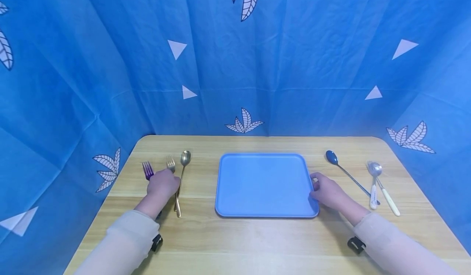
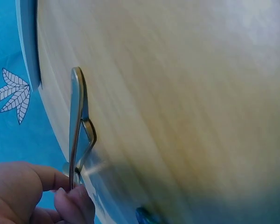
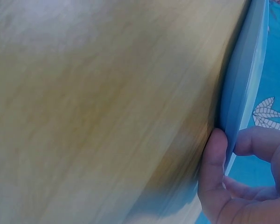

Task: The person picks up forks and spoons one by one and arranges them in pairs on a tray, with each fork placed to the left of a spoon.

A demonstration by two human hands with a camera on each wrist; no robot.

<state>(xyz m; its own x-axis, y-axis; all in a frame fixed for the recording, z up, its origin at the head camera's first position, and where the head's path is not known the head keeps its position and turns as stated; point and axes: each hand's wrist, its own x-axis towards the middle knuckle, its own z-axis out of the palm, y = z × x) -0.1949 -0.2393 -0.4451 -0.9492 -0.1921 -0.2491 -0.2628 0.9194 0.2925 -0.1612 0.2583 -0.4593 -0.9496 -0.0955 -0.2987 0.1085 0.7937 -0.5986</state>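
Observation:
My left hand (image 1: 163, 184) pinches a gold fork (image 1: 171, 164) between thumb and fingers. In the left wrist view the handle of this fork (image 2: 75, 123) rises out of the fingertips, crossing another gold handle behind it. That one belongs to a gold spoon (image 1: 185, 158) just right of the hand. A purple fork (image 1: 148, 170) lies on the left, its middle hidden under the hand. On the other side, my right hand (image 1: 328, 191) grips the right edge of a blue rectangular tray (image 1: 265, 185). Seen from the right wrist, thumb and finger pinch the tray rim (image 3: 238, 88).
Right of the tray, a dark blue long-handled spoon (image 1: 332, 157) lies slantwise on the wooden table (image 1: 257, 242). Beside it a fork (image 1: 373, 197) and a spoon (image 1: 390, 201), both with pale handles, cross each other. Blue patterned cloth (image 1: 312, 62) hangs around the table's back and sides.

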